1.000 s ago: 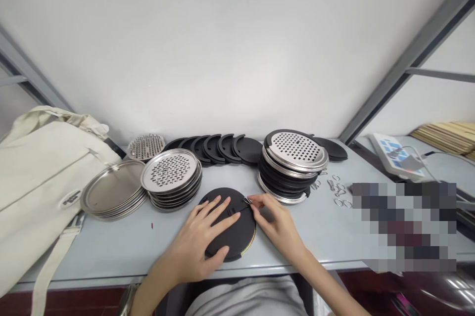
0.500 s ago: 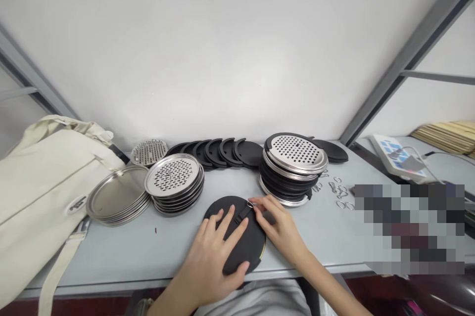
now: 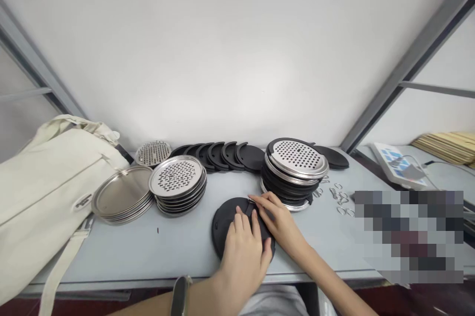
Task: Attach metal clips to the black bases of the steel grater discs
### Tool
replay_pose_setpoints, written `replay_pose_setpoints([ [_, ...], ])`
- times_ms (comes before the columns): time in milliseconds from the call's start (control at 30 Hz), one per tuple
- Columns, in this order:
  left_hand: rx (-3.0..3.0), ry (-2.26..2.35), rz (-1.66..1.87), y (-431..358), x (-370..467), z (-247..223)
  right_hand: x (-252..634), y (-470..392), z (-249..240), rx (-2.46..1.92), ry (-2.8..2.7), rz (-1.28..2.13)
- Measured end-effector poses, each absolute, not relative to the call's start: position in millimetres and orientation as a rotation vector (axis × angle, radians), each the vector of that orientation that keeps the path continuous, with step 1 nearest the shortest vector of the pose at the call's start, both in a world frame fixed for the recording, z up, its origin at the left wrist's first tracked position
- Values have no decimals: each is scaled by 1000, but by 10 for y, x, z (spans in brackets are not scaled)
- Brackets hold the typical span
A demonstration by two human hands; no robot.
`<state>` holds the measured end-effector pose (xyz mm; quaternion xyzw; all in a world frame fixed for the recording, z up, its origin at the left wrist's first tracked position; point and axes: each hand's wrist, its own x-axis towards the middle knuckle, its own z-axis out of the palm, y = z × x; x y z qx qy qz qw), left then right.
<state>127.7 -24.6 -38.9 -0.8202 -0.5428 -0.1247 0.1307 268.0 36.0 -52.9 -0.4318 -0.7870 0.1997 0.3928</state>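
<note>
A round black disc (image 3: 223, 221) lies flat near the table's front edge, with a short black strap (image 3: 243, 206) on its upper part. My left hand (image 3: 243, 249) rests on the disc, its fingers drawn together and bent with the tips at the strap; the thumb lies toward the right rim. My right hand (image 3: 277, 222) pinches at the strap's end, where a small metal ring (image 3: 251, 201) partly shows. The fingers cover most of the ring and strap. Just behind my right hand is a stack of black discs and perforated metal plates (image 3: 297, 158).
Left are stacked grater-like plates (image 3: 178, 177), plain metal trays (image 3: 122, 192), another perforated plate (image 3: 153, 152) and a cream bag (image 3: 63, 172). Overlapping black discs (image 3: 252, 157) line the wall. Metal rings and clips (image 3: 341, 195) lie right. A blurred patch covers the far right.
My left hand has moved right and its spread fingers have come together at the strap. My right hand stays at the strap's end. The disc sits slightly farther right in view.
</note>
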Motion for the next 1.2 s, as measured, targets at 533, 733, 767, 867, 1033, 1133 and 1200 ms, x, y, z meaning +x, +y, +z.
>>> replay_pose_setpoints([
  [533,-2550,-1646,-422,566,575,63,2386,799,-350,-846,-2515,262],
  [733,-2550,-1585,-454,688,522,-110,2391,811,-393,-827,-2442,346],
  [767,-2565,-1569,-452,683,512,-131,2395,805,-400,-838,-2415,352],
  [867,-2585,-1542,-435,664,483,-166,2404,784,-411,-896,-2340,365],
  [1033,-2589,-1544,-431,657,474,-185,2414,789,-422,-907,-2340,353],
  [1133,-2602,-1540,-453,659,480,-206,2424,808,-432,-927,-2363,316],
  [1200,-2613,-1538,-466,660,485,-218,2435,818,-433,-951,-2382,277],
])
